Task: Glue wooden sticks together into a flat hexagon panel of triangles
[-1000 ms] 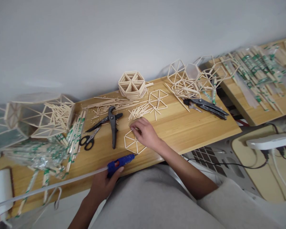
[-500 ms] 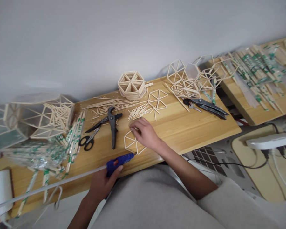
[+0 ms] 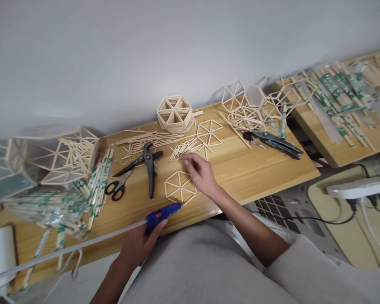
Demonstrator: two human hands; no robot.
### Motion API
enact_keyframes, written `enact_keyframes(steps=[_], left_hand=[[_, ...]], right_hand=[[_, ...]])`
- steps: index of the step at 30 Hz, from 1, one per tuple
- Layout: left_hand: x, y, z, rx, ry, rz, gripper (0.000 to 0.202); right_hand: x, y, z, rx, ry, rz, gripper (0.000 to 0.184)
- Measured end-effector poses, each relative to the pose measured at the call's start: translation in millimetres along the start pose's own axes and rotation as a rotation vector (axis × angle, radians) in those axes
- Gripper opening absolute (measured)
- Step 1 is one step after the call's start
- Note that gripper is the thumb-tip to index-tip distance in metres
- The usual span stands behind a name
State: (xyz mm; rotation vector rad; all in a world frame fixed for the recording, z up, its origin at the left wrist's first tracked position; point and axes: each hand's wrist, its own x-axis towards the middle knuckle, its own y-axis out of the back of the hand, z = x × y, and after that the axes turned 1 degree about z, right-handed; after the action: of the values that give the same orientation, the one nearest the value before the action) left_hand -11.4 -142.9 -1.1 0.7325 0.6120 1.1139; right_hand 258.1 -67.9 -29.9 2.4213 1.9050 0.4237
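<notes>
A blue hot glue gun [image 3: 164, 213] is in my left hand [image 3: 137, 242], and a long pale glue stick [image 3: 82, 244] runs out of its back. The nozzle is at the lower edge of a hexagon of wooden sticks [image 3: 180, 188] with spokes, lying flat on the table. My right hand [image 3: 202, 175] is over the hexagon's upper right side, fingertips drawn together near a pile of short sticks [image 3: 185, 147]. Whatever may be between those fingertips is too small to make out. A second spoked hexagon [image 3: 210, 132] lies behind.
Left of the hexagon lie a black cutter [image 3: 149, 164] and scissors [image 3: 118, 188]. A hexagon stack [image 3: 175, 113] stands by the wall. Pliers-like cutters [image 3: 277, 143] and stick frames [image 3: 245, 116] are at right. Wrapped chopsticks [image 3: 98, 185] and a stick-built container [image 3: 50, 156] occupy the left.
My right hand has moved right and slightly up, uncovering more of the near hexagon. My left hand has brought the glue gun slightly right, along the hexagon's lower edge.
</notes>
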Motion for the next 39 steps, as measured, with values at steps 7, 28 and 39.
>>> enact_keyframes(steps=[7, 28, 39], left_hand=[[24.7, -2.5, 26.2, -0.039, -0.001, -0.072, 0.046], [33.9, -7.6, 44.2, 0.038, 0.052, -0.199, 0.047], [34.4, -14.5, 37.8, 0.055, 0.01, -0.216, 0.048]], right_hand=[[-1.7, 26.8, 10.0, 0.013, -0.07, 0.083, 0.023], [-2.7, 23.2, 10.3, -0.195, 0.146, 0.017, 0.018], [-2.6, 23.3, 9.8, -0.182, 0.162, 0.015, 0.019]])
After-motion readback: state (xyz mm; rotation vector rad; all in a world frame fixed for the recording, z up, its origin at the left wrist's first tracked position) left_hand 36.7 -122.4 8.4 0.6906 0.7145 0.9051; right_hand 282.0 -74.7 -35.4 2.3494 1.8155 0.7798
